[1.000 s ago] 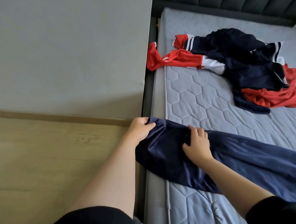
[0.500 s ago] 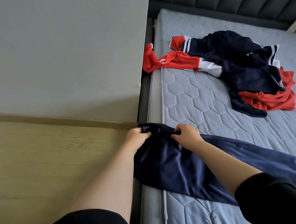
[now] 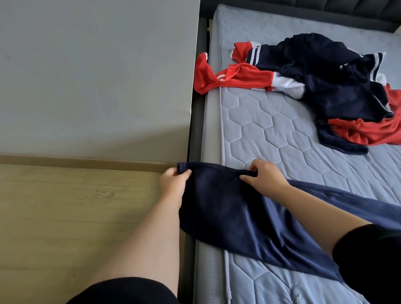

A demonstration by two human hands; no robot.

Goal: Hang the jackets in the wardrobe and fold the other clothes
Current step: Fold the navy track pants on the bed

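Navy trousers (image 3: 234,215) lay across the near-left part of the mattress (image 3: 275,128), waistband end overhanging the mattress's left edge. Long axis ran from there toward the mattress's near right. Both hands were at the waistband end. Left hand (image 3: 173,181) pinched the outer corner, just off the mattress's edge. Right hand (image 3: 264,178) pinched the band's other end, over the mattress. Fingers of both curled on cloth. Legs trailed away from the fingers, so a fold likely meant carrying the waistband along that axis. Fabric smooth, faintly shiny, limp. Mattress pale blue-grey, hexagon-quilted. Red-and-navy clothes heap (image 3: 331,85) lay crumpled at the mattress's far side, well apart. Grey panel (image 3: 84,76) and pale wood floor (image 3: 69,218) lay off the mattress's left.
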